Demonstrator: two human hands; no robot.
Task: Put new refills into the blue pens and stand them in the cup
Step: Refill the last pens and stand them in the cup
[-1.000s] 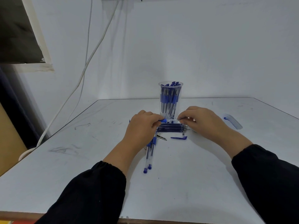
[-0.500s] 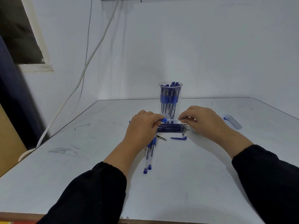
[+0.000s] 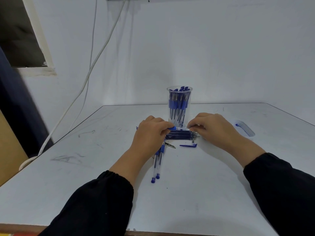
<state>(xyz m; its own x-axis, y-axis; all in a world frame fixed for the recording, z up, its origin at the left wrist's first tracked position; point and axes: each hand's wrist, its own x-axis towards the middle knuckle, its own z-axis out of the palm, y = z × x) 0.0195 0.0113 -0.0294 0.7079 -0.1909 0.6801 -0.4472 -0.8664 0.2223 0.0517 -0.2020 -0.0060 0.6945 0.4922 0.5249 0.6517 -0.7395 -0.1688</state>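
Holding one blue pen (image 3: 179, 128) level between them, both hands sat just in front of the clear plastic cup (image 3: 179, 106). Left hand (image 3: 150, 135) had fingers curled, pinching the pen at its blue grip end; right hand (image 3: 213, 128) had fingers curled too, pinching the thin tip end of the same pen, exact part under the fingertips too small to tell. The pen ran crosswise right in front of the cup base, raised off the table. The cup stood upright on the white table (image 3: 196, 193), packed with blue pens (image 3: 178, 103) standing on end, their blue caps reaching the rim. Just in front of the cup, below the held pen, a bundle of dark refills (image 3: 182, 135) lay flat, crosswise, tips pointing right, partly hidden by both hands. Nearer the person than the refills, a loose blue pen cap (image 3: 188, 145) lay on the table, to the right of the cup's line. Two more pens (image 3: 157, 164) lay side by side, touching, running from under the left hand toward the person, blue end plugs nearest the camera. A small dark object (image 3: 170, 145) lay between those pens and the cap, too small to name. A clear lid with a blue mark (image 3: 245, 129) lay well right of the cup, beyond the right hand. Black sleeves (image 3: 95, 201) covered both forearms. White cables (image 3: 95, 57) ran down the wall, far left of the cup.
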